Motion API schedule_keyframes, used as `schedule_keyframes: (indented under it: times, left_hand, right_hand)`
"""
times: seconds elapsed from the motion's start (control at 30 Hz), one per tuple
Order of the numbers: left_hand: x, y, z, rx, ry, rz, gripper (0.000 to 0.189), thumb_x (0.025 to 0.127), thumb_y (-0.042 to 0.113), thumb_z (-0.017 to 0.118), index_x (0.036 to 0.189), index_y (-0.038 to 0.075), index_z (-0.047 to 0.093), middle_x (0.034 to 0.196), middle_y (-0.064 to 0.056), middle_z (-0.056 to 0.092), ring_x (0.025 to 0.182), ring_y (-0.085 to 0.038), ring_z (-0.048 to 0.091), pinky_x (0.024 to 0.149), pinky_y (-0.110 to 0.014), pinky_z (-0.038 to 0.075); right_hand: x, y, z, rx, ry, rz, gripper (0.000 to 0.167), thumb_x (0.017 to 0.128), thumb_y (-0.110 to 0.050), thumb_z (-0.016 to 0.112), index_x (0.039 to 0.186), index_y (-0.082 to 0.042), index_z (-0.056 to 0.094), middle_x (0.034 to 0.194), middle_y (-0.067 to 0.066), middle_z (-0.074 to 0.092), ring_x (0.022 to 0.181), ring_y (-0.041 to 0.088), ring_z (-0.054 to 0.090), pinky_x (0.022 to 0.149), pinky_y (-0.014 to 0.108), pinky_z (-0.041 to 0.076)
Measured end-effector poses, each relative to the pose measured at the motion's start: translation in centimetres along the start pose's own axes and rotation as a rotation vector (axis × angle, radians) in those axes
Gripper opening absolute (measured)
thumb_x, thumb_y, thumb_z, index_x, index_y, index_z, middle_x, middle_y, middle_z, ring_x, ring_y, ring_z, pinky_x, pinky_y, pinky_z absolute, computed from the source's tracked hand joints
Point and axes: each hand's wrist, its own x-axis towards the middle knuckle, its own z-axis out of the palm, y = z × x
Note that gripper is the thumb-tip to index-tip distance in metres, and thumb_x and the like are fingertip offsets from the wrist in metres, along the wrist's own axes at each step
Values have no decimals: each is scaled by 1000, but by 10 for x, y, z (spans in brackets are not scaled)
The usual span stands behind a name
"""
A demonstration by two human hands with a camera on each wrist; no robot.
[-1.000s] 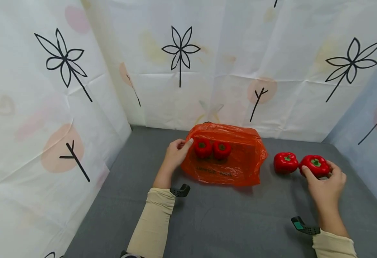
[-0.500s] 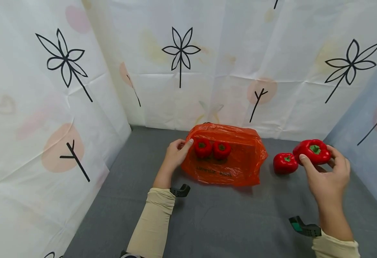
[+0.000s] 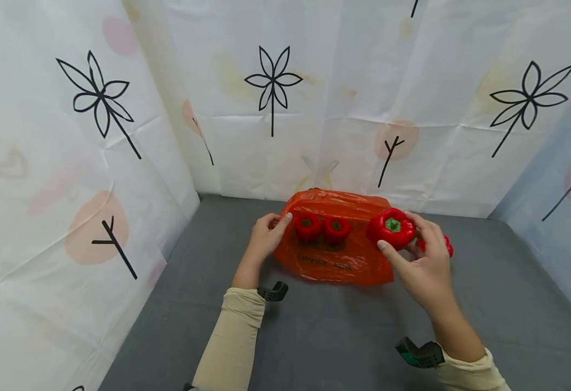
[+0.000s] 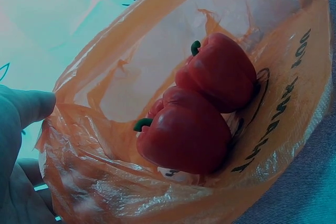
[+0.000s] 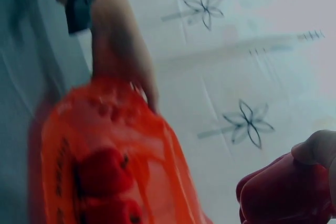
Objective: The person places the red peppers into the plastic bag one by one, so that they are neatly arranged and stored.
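Note:
An orange plastic bag (image 3: 359, 258) lies with its mouth spread, and two red bell peppers (image 4: 184, 132) sit side by side inside it. My left hand (image 3: 267, 232) pinches the bag's left rim between thumb and fingers. Over the bag's right edge, my right hand (image 3: 424, 266) grips another red bell pepper (image 3: 392, 228), its green stem facing the head camera. In the right wrist view that held pepper (image 5: 281, 192) is apart from the bag. One more red bell pepper (image 3: 449, 247) rests on the table behind the right hand, mostly hidden by it.
A grey cloth covers the table (image 3: 324, 331). White fabric walls (image 3: 354, 136) with flower drawings stand at the back and left, with a bluish one (image 3: 559, 179) at the right. Each wrist wears a dark camera mount (image 3: 273, 291).
My right hand has lifted the bell pepper off the table at the right and carried it left to the bag. The left hand stays at the bag's rim.

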Motion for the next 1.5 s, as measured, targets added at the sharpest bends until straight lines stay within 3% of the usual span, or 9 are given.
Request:
schedule_keyframes:
  times: [0.23, 0.37, 0.5, 0.7, 1.17, 1.5]
  left_hand:
    - [0, -2, -1, 6, 6, -1, 51, 104, 55, 61, 122, 9, 72, 115, -11, 72, 106, -30, 68, 94, -51, 58]
    - [-1, -2, 0, 6, 13, -1, 52, 103, 56, 61, 122, 10, 73, 116, -11, 73, 107, -30, 68, 95, -51, 58]
    - [-1, -2, 0, 9, 8, 6, 52, 103, 57, 61, 123, 10, 73, 117, -12, 73, 107, -30, 69, 96, -51, 58]
    - [-2, -1, 1, 10, 11, 7, 50, 104, 55, 61, 120, 9, 73, 115, -15, 74, 103, -30, 69, 92, -50, 59]
    - [-1, 2, 1, -2, 13, 16, 48, 104, 54, 62, 120, 10, 73, 113, -11, 74, 103, -29, 70, 92, -50, 60]
    - [-1, 1, 2, 4, 14, 7, 49, 104, 54, 61, 122, 10, 73, 115, -12, 74, 106, -30, 70, 95, -51, 59]
  right_hand:
    - [-14, -2, 55, 121, -227, 0, 71, 84, -4, 89, 148, -7, 57, 136, 13, 56, 115, 15, 64, 89, 14, 57]
    - [-19, 9, 85, 102, -320, 46, 71, 84, -13, 91, 147, -7, 57, 137, 14, 57, 120, 26, 64, 93, 31, 62]
    - [-21, 26, 110, 46, -361, 88, 71, 84, -18, 92, 145, -6, 58, 138, 15, 58, 121, 30, 63, 96, 43, 62]
    - [-20, 45, 136, -13, -383, 124, 71, 84, -20, 92, 144, -3, 58, 137, 17, 59, 111, 27, 61, 93, 40, 57]
    - [-19, 57, 155, -34, -395, 178, 73, 84, -21, 90, 146, -3, 56, 137, 21, 55, 116, 34, 60, 102, 52, 56]
    - [-20, 59, 153, -78, -411, 128, 83, 83, -27, 92, 150, -3, 49, 141, 21, 50, 118, 33, 59, 101, 53, 56]
